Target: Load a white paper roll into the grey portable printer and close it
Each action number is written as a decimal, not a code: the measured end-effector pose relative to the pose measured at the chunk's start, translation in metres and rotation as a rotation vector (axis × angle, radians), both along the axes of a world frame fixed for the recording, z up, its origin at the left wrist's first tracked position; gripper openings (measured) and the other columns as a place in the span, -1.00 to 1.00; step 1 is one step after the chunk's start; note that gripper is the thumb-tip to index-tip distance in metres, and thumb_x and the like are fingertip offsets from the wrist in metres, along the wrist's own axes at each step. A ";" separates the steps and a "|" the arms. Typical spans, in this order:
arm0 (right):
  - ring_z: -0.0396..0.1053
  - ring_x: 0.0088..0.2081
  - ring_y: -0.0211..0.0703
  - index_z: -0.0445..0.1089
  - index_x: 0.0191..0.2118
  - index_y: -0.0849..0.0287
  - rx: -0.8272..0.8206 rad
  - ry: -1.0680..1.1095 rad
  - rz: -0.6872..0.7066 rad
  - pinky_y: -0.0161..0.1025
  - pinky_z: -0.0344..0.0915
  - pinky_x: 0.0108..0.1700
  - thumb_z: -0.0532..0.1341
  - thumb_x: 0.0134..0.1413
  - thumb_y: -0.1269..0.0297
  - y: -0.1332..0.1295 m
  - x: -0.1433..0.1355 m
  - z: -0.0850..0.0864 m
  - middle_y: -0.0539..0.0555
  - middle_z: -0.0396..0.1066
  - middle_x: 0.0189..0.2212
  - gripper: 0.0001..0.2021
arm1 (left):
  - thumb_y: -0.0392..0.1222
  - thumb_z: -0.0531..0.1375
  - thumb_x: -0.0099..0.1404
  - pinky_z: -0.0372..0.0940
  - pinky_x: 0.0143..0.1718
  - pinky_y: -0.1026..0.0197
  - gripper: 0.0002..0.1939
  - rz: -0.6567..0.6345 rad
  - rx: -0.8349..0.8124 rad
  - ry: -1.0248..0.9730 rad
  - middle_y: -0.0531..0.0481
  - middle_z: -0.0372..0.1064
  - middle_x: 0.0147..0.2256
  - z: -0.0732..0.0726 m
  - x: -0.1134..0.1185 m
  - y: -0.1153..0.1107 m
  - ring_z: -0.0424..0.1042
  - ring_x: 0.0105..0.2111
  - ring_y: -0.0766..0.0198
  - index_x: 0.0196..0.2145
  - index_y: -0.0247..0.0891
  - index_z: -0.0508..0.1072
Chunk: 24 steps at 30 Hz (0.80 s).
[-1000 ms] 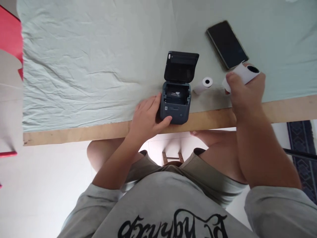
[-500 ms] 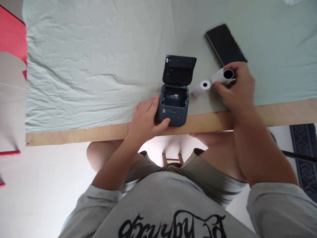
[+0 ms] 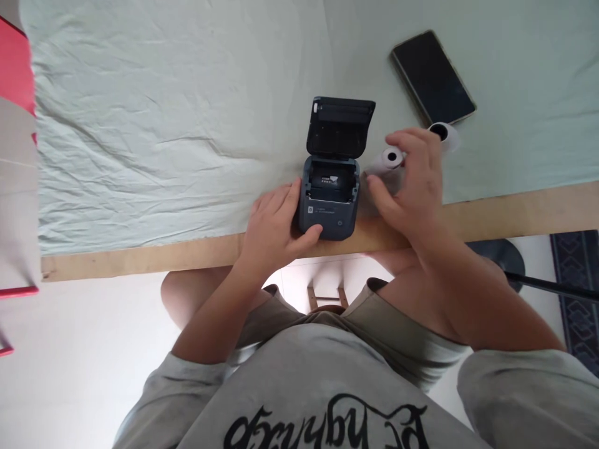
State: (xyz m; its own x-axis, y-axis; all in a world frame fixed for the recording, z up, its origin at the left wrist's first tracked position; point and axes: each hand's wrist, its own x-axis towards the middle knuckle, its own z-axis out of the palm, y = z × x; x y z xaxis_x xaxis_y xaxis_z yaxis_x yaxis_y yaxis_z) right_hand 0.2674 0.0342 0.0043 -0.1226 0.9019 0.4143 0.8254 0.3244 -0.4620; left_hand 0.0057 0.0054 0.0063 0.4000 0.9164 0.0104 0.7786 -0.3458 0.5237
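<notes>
A small dark label printer (image 3: pixel 330 218) sits at the front edge of the table with its lid (image 3: pixel 340 130) raised and its paper bay uncovered. My left hand (image 3: pixel 274 224) grips the printer's left side, the thumb lying on its front face. Just right of the printer, a small white paper roll (image 3: pixel 382 165) rests on the cloth. My right hand (image 3: pixel 414 184) is around that roll with thumb and fingers apart; whether they touch it I cannot tell. Behind those fingers, a second white roll with a wide dark core (image 3: pixel 450 138) is partly hidden.
A black smartphone (image 3: pixel 435 78) lies at the upper right, near the wide-core roll. Pale green wrinkled cloth (image 3: pixel 178 112) covers the table, whose bare wooden edge (image 3: pixel 140 257) runs along the front. On the floor at right are a dark round base with a rod (image 3: pixel 552 284) and a patterned mat (image 3: pixel 583 274).
My right hand has let go of the wide-core roll, leaving it near the phone, and has moved left to the small paper roll. My left hand stays on the printer.
</notes>
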 end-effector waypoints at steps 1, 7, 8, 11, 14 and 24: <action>0.33 0.27 0.22 0.26 0.20 -0.06 -0.043 -0.015 -0.015 0.24 0.34 0.24 0.23 0.18 0.23 0.001 -0.004 -0.003 0.29 0.40 0.17 -0.54 | 0.09 0.11 0.41 0.18 0.33 -0.21 -0.20 -0.001 -0.001 -0.001 -0.36 0.36 0.30 0.000 0.000 0.000 0.34 0.29 -0.22 0.45 -0.42 0.17; 0.39 0.17 0.18 0.30 0.21 -0.05 -0.161 0.068 -0.075 0.20 0.31 0.27 0.16 0.23 0.22 0.006 -0.004 -0.008 0.25 0.43 0.11 -0.57 | 0.10 0.10 0.42 0.19 0.33 -0.20 -0.20 -0.014 -0.001 -0.008 -0.36 0.36 0.30 -0.001 0.000 0.000 0.34 0.29 -0.21 0.45 -0.43 0.18; 0.42 0.14 0.15 0.26 0.25 -0.08 -0.189 0.102 -0.049 0.17 0.34 0.25 0.15 0.23 0.23 0.006 -0.002 -0.008 0.22 0.46 0.11 -0.53 | 0.11 0.10 0.43 0.18 0.33 -0.19 -0.20 -0.012 0.002 -0.007 -0.37 0.36 0.30 -0.001 0.001 0.000 0.34 0.29 -0.21 0.45 -0.46 0.18; 0.48 0.09 0.13 0.22 0.31 -0.06 -0.205 0.149 0.079 0.18 0.40 0.19 0.12 0.12 0.31 0.008 0.002 -0.010 0.15 0.51 0.11 -0.40 | 0.12 0.09 0.43 0.18 0.33 -0.20 -0.19 -0.011 0.000 -0.012 -0.39 0.37 0.29 -0.001 0.001 0.000 0.34 0.29 -0.22 0.44 -0.49 0.18; 0.43 0.17 0.16 0.31 0.24 0.01 -0.131 0.071 0.129 0.23 0.36 0.26 0.14 -0.01 0.33 0.009 0.004 -0.014 0.17 0.48 0.14 -0.38 | 0.12 0.11 0.42 0.18 0.33 -0.20 -0.21 -0.007 -0.002 -0.009 -0.36 0.37 0.30 -0.001 0.000 0.000 0.34 0.29 -0.21 0.44 -0.42 0.19; 0.43 0.09 0.15 0.35 0.28 -0.06 -0.088 0.030 0.065 0.25 0.39 0.21 0.17 0.22 0.28 0.012 0.009 -0.022 0.19 0.43 0.01 -0.49 | 0.12 0.09 0.43 0.20 0.32 -0.19 -0.19 -0.012 0.010 -0.001 -0.39 0.37 0.29 0.000 0.000 0.000 0.35 0.28 -0.22 0.44 -0.50 0.19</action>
